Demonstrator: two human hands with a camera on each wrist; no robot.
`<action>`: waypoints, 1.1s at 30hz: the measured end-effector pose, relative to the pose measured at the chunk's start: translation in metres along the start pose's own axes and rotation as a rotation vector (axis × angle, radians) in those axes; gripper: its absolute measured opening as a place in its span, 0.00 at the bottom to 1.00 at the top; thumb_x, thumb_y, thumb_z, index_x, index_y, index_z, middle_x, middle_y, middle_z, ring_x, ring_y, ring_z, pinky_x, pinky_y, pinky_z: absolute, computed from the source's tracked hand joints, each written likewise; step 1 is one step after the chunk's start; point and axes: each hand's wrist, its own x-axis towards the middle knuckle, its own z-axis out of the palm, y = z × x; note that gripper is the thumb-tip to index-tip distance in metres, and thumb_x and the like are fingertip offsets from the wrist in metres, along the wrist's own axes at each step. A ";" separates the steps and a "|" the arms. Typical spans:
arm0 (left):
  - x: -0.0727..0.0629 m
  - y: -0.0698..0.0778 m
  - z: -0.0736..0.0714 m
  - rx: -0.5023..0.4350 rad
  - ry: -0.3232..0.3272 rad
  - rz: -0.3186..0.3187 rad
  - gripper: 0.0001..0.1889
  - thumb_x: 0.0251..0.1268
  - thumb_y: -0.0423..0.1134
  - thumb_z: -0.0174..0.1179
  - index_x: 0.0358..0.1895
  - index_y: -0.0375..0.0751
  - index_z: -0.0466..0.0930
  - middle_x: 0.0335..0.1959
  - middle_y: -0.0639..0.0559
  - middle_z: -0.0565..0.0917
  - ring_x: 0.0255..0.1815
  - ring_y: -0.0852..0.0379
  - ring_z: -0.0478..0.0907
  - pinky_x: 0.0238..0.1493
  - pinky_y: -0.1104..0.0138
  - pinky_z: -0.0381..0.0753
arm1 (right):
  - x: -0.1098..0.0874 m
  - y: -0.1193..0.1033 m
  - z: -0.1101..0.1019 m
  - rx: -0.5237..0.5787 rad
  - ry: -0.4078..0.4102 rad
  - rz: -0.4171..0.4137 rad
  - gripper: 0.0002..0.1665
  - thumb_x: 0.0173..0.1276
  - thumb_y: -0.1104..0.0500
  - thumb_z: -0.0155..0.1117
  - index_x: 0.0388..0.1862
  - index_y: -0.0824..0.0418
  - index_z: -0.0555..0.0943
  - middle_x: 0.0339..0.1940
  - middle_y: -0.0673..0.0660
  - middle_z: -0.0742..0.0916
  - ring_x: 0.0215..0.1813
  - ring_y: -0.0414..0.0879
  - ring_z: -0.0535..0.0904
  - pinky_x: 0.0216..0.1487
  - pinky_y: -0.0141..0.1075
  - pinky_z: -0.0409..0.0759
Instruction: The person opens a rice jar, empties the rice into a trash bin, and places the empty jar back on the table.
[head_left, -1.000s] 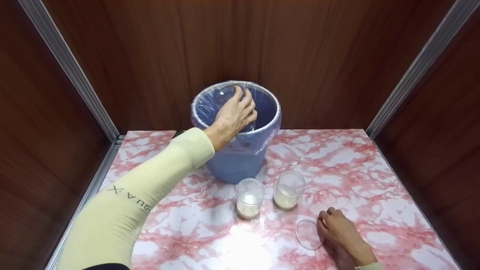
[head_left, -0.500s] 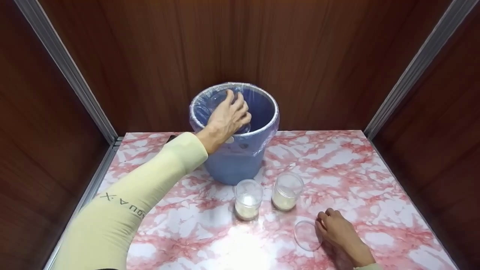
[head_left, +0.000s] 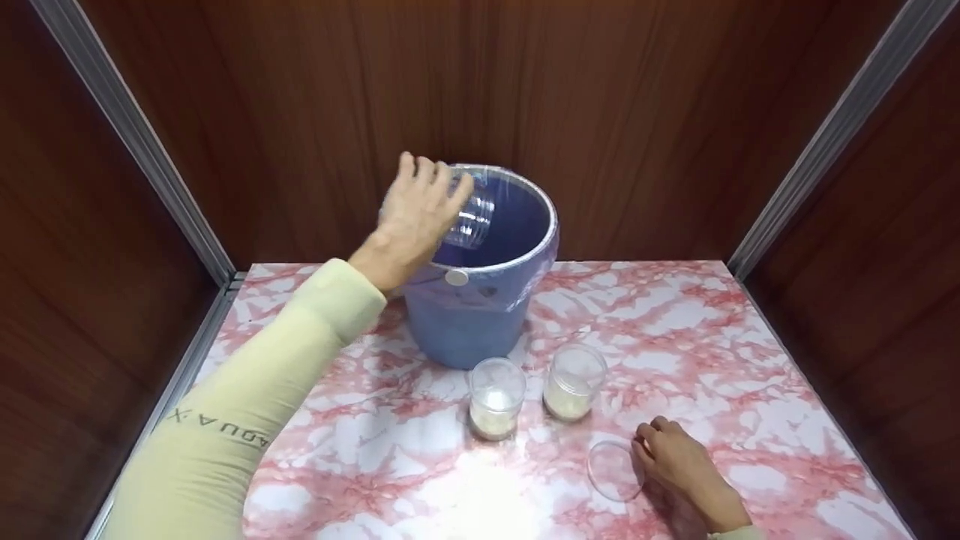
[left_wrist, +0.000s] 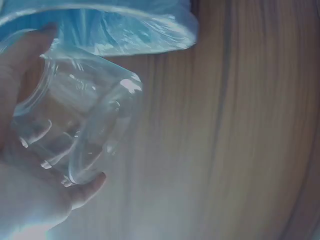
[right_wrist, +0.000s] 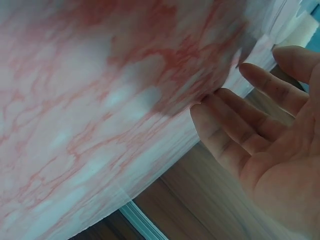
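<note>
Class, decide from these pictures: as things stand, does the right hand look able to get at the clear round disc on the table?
Probably yes: the right hand is at the edge of the clear round disc, with nothing visible blocking the way.

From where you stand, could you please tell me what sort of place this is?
Probably a small work booth: dark wood-grain panels and grey metal corner posts border a pink-and-white marble-patterned tabletop bearing a round blue plastic-lined bin.
</note>
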 end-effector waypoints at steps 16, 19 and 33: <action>-0.045 -0.026 0.029 -0.286 0.291 -0.193 0.52 0.44 0.70 0.68 0.66 0.36 0.62 0.54 0.39 0.79 0.53 0.39 0.73 0.46 0.52 0.71 | -0.001 -0.004 0.001 -0.017 0.021 -0.018 0.08 0.64 0.56 0.66 0.27 0.55 0.78 0.24 0.50 0.76 0.25 0.43 0.70 0.26 0.39 0.73; -0.050 -0.027 0.032 -0.326 0.316 -0.214 0.52 0.43 0.70 0.68 0.65 0.35 0.63 0.53 0.37 0.80 0.51 0.38 0.74 0.45 0.52 0.73 | -0.001 -0.005 0.001 -0.024 0.031 -0.020 0.09 0.63 0.56 0.67 0.26 0.55 0.77 0.24 0.51 0.76 0.24 0.44 0.70 0.26 0.41 0.73; -0.089 -0.027 0.032 -0.728 0.302 -0.335 0.55 0.41 0.69 0.71 0.67 0.34 0.62 0.54 0.36 0.79 0.49 0.41 0.75 0.51 0.51 0.79 | 0.004 -0.005 -0.003 -0.044 0.045 -0.029 0.10 0.63 0.56 0.67 0.25 0.56 0.76 0.23 0.52 0.75 0.24 0.47 0.71 0.25 0.43 0.73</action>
